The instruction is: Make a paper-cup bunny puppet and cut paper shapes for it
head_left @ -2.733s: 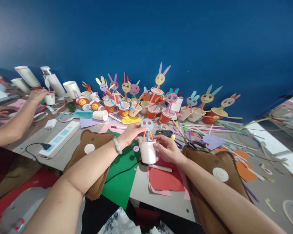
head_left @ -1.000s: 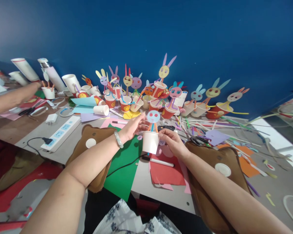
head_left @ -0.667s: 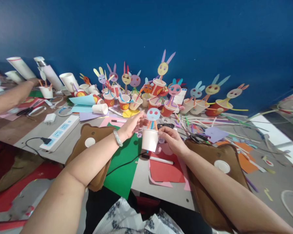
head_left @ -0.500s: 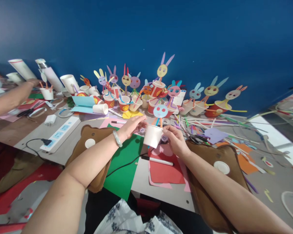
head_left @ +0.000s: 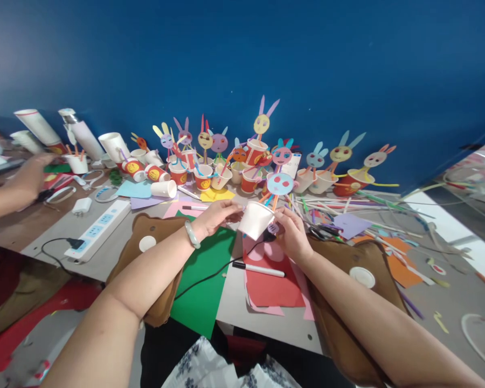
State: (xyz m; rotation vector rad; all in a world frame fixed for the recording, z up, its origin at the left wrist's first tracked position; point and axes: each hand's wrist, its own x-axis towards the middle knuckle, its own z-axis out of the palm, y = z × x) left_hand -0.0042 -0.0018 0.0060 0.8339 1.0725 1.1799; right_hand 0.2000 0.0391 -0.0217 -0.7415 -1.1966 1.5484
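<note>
In front of me a white paper cup [head_left: 254, 220] is held tilted, off the table. From its opening rise orange and blue sticks bearing a light blue paper face [head_left: 280, 184] with red eyes. My right hand [head_left: 293, 233] is closed at the cup's right side, thumb and finger pinched near the rim; a small round tag marked "Hi" [head_left: 272, 228] shows beside it. At the cup's left edge, my left hand [head_left: 219, 216] has its fingers pressed together; exactly what they pinch there is hidden. Below the cup lie red paper [head_left: 272, 285] and a black-capped white marker [head_left: 261, 269].
Finished cup figures with rabbit ears, such as a yellow-faced one [head_left: 261, 124], line the blue wall. Brown cushions [head_left: 161, 264] lie under my forearms. A power strip [head_left: 99, 229] is at left, coloured sticks [head_left: 367, 207] at right. Another person's hand [head_left: 34, 175] reaches in from the left.
The cup has tipped, and its paper face has swung to the right. My hands stay at its two sides. The other person's arm at far left has shifted lower.
</note>
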